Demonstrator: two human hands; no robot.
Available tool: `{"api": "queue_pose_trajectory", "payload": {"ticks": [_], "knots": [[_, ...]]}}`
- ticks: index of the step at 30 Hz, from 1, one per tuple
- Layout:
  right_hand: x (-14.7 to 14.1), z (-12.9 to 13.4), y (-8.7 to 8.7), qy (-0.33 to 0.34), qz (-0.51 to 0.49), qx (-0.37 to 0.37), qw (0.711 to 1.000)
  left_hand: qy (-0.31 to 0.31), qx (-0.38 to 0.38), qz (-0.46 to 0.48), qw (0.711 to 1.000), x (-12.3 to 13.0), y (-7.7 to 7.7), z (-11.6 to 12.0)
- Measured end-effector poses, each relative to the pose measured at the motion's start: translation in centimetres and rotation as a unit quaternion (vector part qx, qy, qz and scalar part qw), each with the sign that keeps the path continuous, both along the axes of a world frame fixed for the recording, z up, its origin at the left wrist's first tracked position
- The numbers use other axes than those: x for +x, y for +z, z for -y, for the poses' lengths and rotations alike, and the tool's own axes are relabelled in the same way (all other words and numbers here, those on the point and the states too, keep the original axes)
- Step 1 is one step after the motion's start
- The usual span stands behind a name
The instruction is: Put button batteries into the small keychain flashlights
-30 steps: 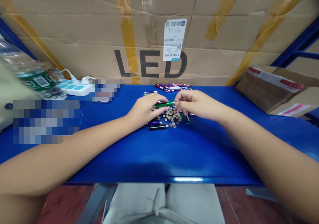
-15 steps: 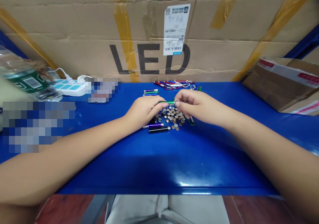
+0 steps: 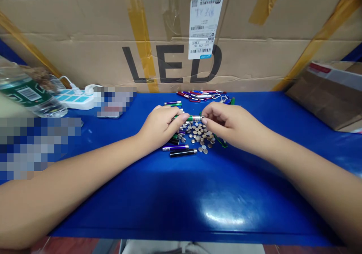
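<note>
Many button cells [image 3: 199,135] below green penlight [image 3: 188,118] between left hand [image 3: 161,126], right hand [image 3: 230,124].

There is room to pass over the near part of the shiny blue table [image 3: 181,205]. Small round silver batteries [image 3: 199,135] block the middle, and a big brown cardboard box [image 3: 70,58] blocks the far side.

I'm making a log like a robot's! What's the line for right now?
left hand: holds green penlight | right hand: at penlight's end | nearby: button cells | surface: blue table
</note>
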State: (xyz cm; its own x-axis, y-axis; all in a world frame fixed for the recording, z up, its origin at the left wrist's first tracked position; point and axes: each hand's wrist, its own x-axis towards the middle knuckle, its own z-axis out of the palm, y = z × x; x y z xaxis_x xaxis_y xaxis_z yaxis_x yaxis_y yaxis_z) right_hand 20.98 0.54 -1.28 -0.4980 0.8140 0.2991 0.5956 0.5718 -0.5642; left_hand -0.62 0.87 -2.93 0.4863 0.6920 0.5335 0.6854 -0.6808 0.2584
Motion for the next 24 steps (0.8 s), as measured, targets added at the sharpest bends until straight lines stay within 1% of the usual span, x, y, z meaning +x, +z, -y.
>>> {"api": "queue_pose_trajectory", "payload": {"ticks": [2, 3, 7, 9, 12, 15, 18, 20, 22, 24], "knots": [[0.0, 0.1, 0.2, 0.006, 0.024, 0.028, 0.999, 0.001, 0.011, -0.037, 0.999, -0.2, 0.0, -0.1], [0.1, 0.0, 0.2, 0.009, 0.03, 0.02, 0.999, -0.003, 0.023, -0.056, 0.998, -0.2, 0.0, -0.1], [0.7, -0.3, 0.4, 0.044, 0.033, -0.098, 0.994, -0.05, 0.108, -0.13, 0.984, -0.3, 0.2, 0.6], [0.9, -0.3, 0.6, 0.074, 0.042, -0.127, 0.988, -0.063, 0.155, -0.165, 0.972, -0.1, 0.4, 1.1], [0.9, -0.2, 1.0, 0.112, 0.089, -0.115, 0.983, -0.064, 0.188, -0.208, 0.958, 0.2, 0.7, 1.8], [0.8, 0.0, 1.3, 0.109, 0.12, -0.095, 0.982, -0.065, 0.189, -0.23, 0.952, 0.4, 0.9, 2.2], [0.7, 0.0, 1.2, 0.094, 0.123, -0.088, 0.984, -0.048, 0.153, -0.237, 0.958, 0.6, 1.0, 2.4], [0.6, 0.0, 1.0, 0.086, 0.121, -0.086, 0.985, -0.027, 0.099, -0.235, 0.967, 0.8, 1.1, 2.6], [0.6, 0.0, 0.9, 0.074, 0.115, -0.086, 0.987, -0.009, 0.015, -0.211, 0.977, 1.0, 1.3, 2.7], [0.5, 0.0, 0.9, 0.055, 0.097, -0.08, 0.991, -0.004, -0.09, -0.148, 0.985, 1.2, 1.5, 2.9]]}}
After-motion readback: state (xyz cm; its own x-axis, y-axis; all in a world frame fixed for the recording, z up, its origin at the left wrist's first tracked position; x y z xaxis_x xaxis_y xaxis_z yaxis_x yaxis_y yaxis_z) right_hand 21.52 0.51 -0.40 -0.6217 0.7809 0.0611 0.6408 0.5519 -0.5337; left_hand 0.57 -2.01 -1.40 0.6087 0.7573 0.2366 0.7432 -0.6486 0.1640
